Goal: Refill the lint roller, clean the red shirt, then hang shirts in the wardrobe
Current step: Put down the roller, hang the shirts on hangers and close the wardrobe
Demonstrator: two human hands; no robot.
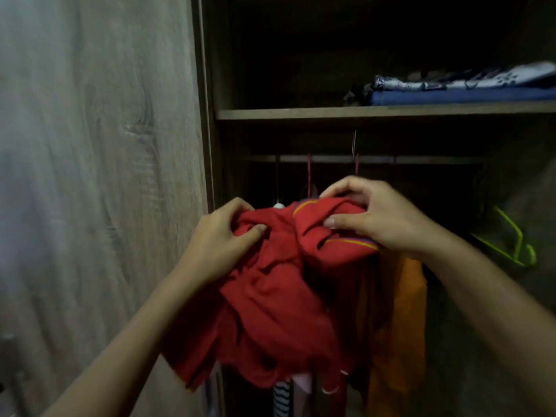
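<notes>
The red shirt hangs bunched in front of the open wardrobe, just below the hanging rail. My left hand grips its upper left part, fingers curled into the cloth. My right hand pinches the upper right part near the yellow-striped collar edge. A hanger hook rises above my right hand toward the rail; whether it carries the red shirt is hidden. An orange shirt hangs right behind the red one.
The wooden wardrobe door fills the left. A shelf above the rail holds folded blue and patterned cloth. A green hanger hangs at the right. Striped clothes show at the bottom.
</notes>
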